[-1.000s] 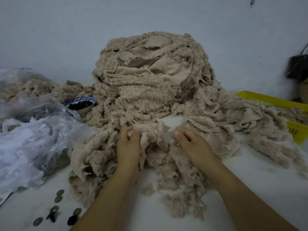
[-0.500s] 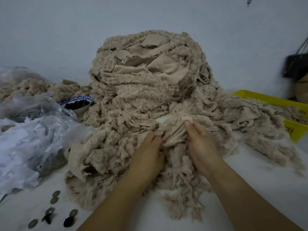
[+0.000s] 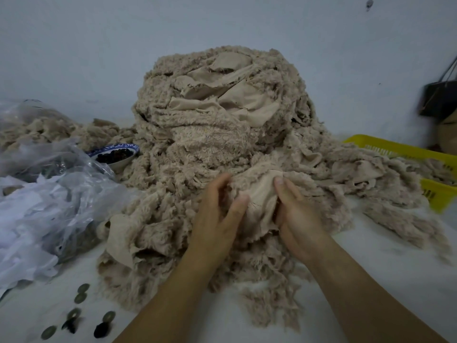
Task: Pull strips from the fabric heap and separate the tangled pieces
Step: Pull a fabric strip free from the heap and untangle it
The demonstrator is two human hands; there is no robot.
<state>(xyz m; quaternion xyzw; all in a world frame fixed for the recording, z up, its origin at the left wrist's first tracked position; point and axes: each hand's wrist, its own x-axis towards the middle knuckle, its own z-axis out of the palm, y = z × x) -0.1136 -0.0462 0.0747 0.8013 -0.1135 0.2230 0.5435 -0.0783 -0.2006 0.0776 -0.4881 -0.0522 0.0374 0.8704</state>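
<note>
The piece [image 3: 259,194] you are working on lies straight ahead of you, at the foot of the heap [image 3: 222,107], with its smooth backing turned toward you. It is bunched between your two hands and touches both. Its long axis runs roughly from the heap down toward you, and its lower edge hangs over the loose strips on the table [image 3: 385,273].

Your left hand [image 3: 217,219] grips the left side of it: the fingers are curled over the top of the fold and the thumb presses on the front. Your right hand [image 3: 294,214] holds the right side, with the thumb pointing up on the fabric and the other fingers buried in it, so I cannot tell how deep they go. Both hands are about equally near to the piece. The upper end is not free of the heap, so I judge that the pull should go toward you, away from the heap.

One second ago your hands were lower and well apart on the loose strips. Half a second ago they had come up and pinched this fold. Now they are closer together and the piece stands more gathered between them.
</note>
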